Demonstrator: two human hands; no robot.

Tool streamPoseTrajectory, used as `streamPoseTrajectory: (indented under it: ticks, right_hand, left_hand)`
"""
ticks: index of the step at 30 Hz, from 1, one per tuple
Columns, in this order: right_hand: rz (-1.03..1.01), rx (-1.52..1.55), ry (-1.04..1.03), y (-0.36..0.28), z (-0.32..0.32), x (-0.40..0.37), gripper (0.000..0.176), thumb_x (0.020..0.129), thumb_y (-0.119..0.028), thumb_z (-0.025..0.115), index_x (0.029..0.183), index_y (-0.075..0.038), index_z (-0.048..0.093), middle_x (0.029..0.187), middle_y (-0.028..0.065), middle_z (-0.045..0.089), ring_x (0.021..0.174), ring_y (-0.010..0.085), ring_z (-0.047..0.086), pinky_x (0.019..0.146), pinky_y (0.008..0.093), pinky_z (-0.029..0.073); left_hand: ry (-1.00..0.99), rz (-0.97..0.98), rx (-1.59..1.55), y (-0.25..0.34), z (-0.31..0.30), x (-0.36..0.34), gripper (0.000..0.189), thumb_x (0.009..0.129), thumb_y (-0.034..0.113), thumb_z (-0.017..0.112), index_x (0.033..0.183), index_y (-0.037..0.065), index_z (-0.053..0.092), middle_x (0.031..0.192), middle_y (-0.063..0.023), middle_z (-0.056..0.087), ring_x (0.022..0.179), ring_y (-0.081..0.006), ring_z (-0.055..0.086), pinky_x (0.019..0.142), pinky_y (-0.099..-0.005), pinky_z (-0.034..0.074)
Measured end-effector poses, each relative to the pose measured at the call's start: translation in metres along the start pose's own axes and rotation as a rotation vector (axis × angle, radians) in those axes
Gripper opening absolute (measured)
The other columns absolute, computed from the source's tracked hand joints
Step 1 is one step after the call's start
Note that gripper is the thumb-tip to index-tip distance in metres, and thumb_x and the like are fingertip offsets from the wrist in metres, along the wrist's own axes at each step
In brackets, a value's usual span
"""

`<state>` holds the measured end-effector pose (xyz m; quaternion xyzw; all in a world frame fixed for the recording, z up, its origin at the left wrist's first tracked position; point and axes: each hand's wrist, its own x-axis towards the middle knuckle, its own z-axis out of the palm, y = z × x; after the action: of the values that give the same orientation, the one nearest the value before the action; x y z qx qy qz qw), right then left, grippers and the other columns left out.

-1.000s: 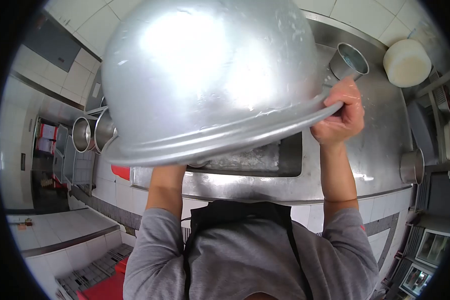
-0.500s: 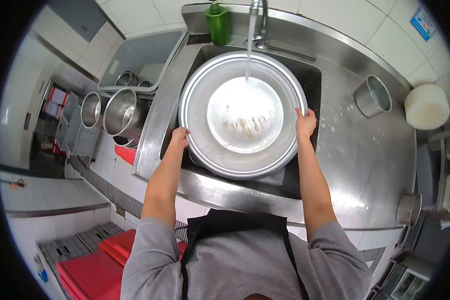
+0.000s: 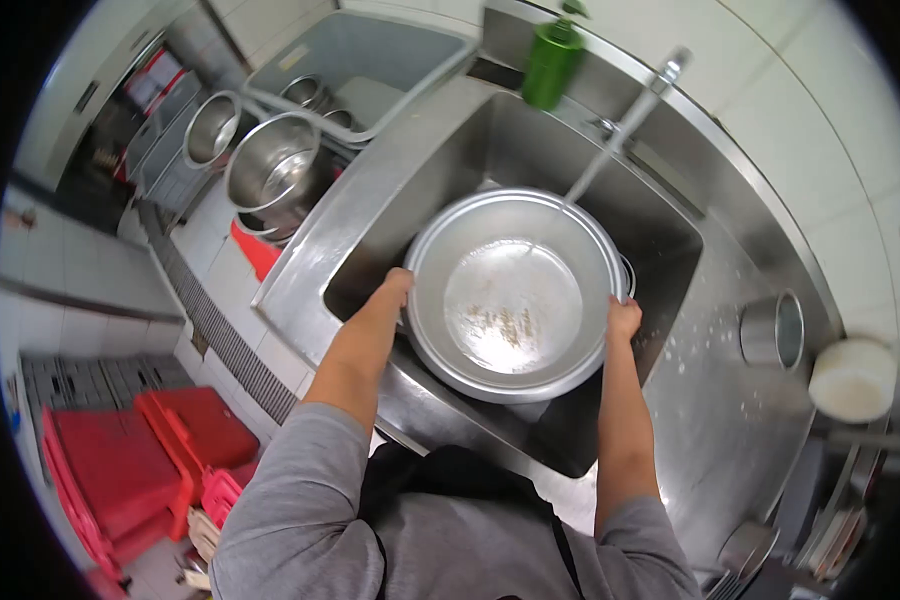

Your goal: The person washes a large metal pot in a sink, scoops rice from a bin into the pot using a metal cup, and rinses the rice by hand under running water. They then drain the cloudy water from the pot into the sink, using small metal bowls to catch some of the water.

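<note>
A large round metal pot [image 3: 440, 350] is over the sink [image 3: 370, 262], its wide mouth facing up. Brown residue marks its inner bottom, where a shiny wet patch shows. On the left side of the rim is my left hand [image 3: 399, 285], fingers closed round the edge. My right hand [image 3: 624, 318] grips the opposite side the same way, next to a looped side handle. From the tap [image 3: 676, 66], a stream of water [image 3: 610, 145] runs down to the pot's far rim and inside. The pot's underside is hidden.
A green pump bottle [image 3: 553, 62] stands behind the sink. At left are a grey tub [image 3: 410, 50] and several steel pots [image 3: 275, 165]. A steel container [image 3: 773, 330] and a whitish round object [image 3: 852, 380] are on the right. Red bins [image 3: 120, 470] occupy the lower left.
The camera view has turned, shifting the surroundings. The pot looks smaller and farther from the camera, and the water now crosses its far rim. Both hands still hold it.
</note>
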<state>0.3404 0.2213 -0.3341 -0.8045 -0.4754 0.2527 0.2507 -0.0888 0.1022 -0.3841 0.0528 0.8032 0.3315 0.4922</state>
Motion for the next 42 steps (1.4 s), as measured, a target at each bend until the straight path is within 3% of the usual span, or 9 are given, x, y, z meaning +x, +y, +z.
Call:
streamPoseTrajectory:
  ticks: [7, 14, 22, 29, 31, 35, 39, 41, 42]
  right_hand:
    - [-0.477, -0.318, 0.259, -0.054, -0.030, -0.045, 0.046, 0.064, -0.018, 0.067, 0.107, -0.010, 0.052, 0.108, 0.0146, 0.049, 0.102, 0.0308, 0.046, 0.083, 0.0397, 0.039]
    - [-1.198, 0.059, 0.109, -0.161, 0.007, -0.189, 0.020, 0.076, -0.011, 0.058, 0.093, -0.003, 0.057, 0.103, 0.0174, 0.049, 0.099, 0.0306, 0.045, 0.084, 0.0399, 0.035]
    - [-1.782, 0.364, -0.572, -0.217, 0.064, -0.506, 0.016, 0.070, -0.011, 0.061, 0.086, -0.006, 0.058, 0.099, 0.0136, 0.050, 0.095, 0.0300, 0.046, 0.082, 0.0387, 0.036]
    - [-2.049, 0.132, -1.013, -0.144, 0.121, -0.674, 0.015, 0.066, -0.012, 0.063, 0.080, -0.009, 0.059, 0.096, 0.0097, 0.049, 0.096, 0.0284, 0.044, 0.081, 0.0411, 0.036]
    - [-2.086, -0.038, -1.106, -0.127, 0.138, -0.706, 0.016, 0.066, -0.013, 0.064, 0.080, -0.010, 0.059, 0.098, 0.0094, 0.049, 0.098, 0.0281, 0.043, 0.082, 0.0415, 0.035]
    - [-2.140, -0.151, -1.312, -0.122, 0.187, -0.785, 0.014, 0.065, -0.015, 0.065, 0.077, -0.010, 0.060, 0.094, 0.0107, 0.051, 0.091, 0.0293, 0.048, 0.078, 0.0395, 0.040]
    - [-2.215, -0.037, -1.482, -0.109, 0.232, -0.908, 0.011, 0.066, -0.013, 0.063, 0.074, -0.007, 0.060, 0.083, 0.0130, 0.054, 0.084, 0.0302, 0.051, 0.074, 0.0382, 0.042]
    - [-2.306, 0.108, -1.703, -0.086, 0.259, -0.994, 0.011, 0.066, -0.012, 0.062, 0.075, -0.005, 0.059, 0.079, 0.0150, 0.055, 0.081, 0.0312, 0.052, 0.073, 0.0392, 0.042]
    - [-2.281, 0.134, -1.793, -0.071, 0.255, -1.040, 0.012, 0.068, -0.012, 0.062, 0.076, -0.004, 0.059, 0.080, 0.0156, 0.056, 0.080, 0.0311, 0.053, 0.073, 0.0384, 0.043]
  left_hand:
    - [-0.049, 0.764, 0.671, 0.061, -0.025, -0.108, 0.039, 0.071, 0.024, 0.053, 0.104, 0.003, 0.054, 0.111, -0.0189, 0.050, 0.103, -0.0289, 0.048, 0.088, -0.0352, 0.038]
    - [0.241, 1.208, 0.012, 0.008, -0.198, -0.285, 0.024, 0.073, 0.008, 0.054, 0.098, 0.007, 0.054, 0.095, -0.0101, 0.050, 0.082, -0.0207, 0.054, 0.070, -0.0291, 0.045]
    - [0.953, 0.604, -0.014, -0.343, -0.392, -0.374, 0.025, 0.071, 0.009, 0.057, 0.095, 0.003, 0.057, 0.091, -0.0120, 0.057, 0.076, -0.0208, 0.057, 0.070, -0.0301, 0.047]
    - [1.339, -0.384, -0.397, -0.650, -0.356, -0.513, 0.024, 0.071, 0.018, 0.055, 0.088, 0.002, 0.061, 0.084, -0.0162, 0.061, 0.082, -0.0272, 0.059, 0.072, -0.0338, 0.046]
    - [1.154, -0.614, 0.342, -0.815, -0.284, -0.503, 0.024, 0.077, 0.020, 0.046, 0.086, 0.005, 0.062, 0.084, -0.0133, 0.062, 0.080, -0.0260, 0.059, 0.068, -0.0344, 0.047]
    - [0.555, -1.005, 0.156, -0.857, -0.149, -0.566, 0.018, 0.072, 0.013, 0.048, 0.076, 0.013, 0.066, 0.085, -0.0097, 0.063, 0.077, -0.0238, 0.061, 0.065, -0.0367, 0.049]
    - [0.998, -1.220, -0.662, -0.898, -0.064, -0.561, 0.013, 0.065, 0.009, 0.057, 0.076, 0.003, 0.063, 0.070, -0.0123, 0.062, 0.060, -0.0206, 0.060, 0.056, -0.0327, 0.046]
    - [0.855, -1.196, -0.418, -0.890, -0.066, -0.562, 0.015, 0.064, 0.009, 0.057, 0.077, 0.002, 0.062, 0.066, -0.0122, 0.061, 0.057, -0.0199, 0.059, 0.051, -0.0313, 0.045]
    - [1.415, -1.235, -1.107, -0.888, -0.068, -0.548, 0.019, 0.065, 0.010, 0.057, 0.080, 0.001, 0.063, 0.066, -0.0115, 0.060, 0.055, -0.0194, 0.057, 0.051, -0.0306, 0.045]
